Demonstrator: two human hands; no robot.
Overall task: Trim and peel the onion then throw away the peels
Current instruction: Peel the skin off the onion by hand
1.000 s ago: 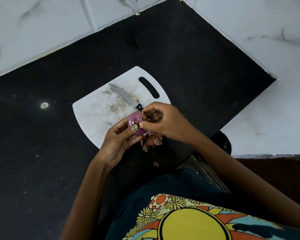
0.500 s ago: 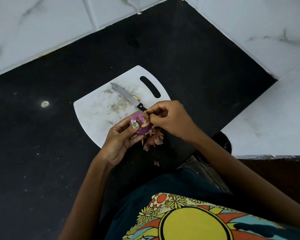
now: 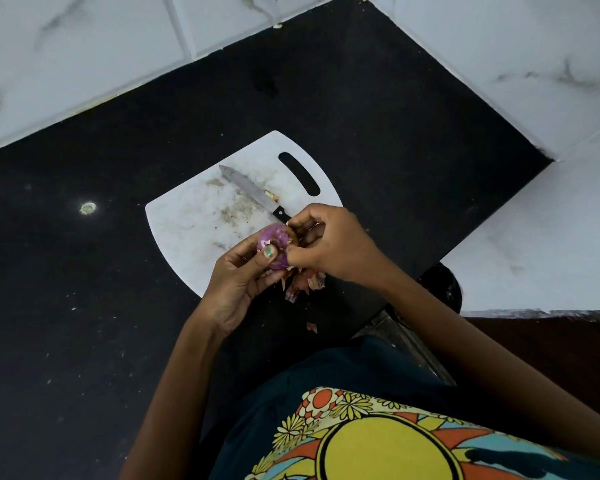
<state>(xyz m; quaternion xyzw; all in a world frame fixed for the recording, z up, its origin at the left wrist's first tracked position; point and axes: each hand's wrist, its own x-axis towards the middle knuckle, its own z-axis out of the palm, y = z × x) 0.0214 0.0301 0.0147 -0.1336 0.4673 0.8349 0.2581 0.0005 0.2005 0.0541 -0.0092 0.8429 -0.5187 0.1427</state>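
Observation:
A small purple onion [image 3: 273, 240] is held above the near edge of the white cutting board [image 3: 194, 220]. My left hand [image 3: 238, 278] grips it from below, thumb across its front. My right hand [image 3: 329, 242] pinches a strip of dry peel at the onion's right side. Loose brown-pink peels [image 3: 303, 283] lie in a heap under my hands at the board's near edge, and one scrap [image 3: 311, 327] lies on the black counter. A knife [image 3: 253, 194] with a black handle lies on the board, blade pointing far left.
The black counter [image 3: 84, 306] runs under the board, bounded by white marble tiles [image 3: 84, 46] behind and a white ledge [image 3: 541, 237] at the right. A small pale speck [image 3: 87, 208] sits on the counter at left. The counter's front edge is by my body.
My left hand has turned the onion so that more of its purple cut face shows. My right hand's fingers have shifted along its right side, still pulling at peel.

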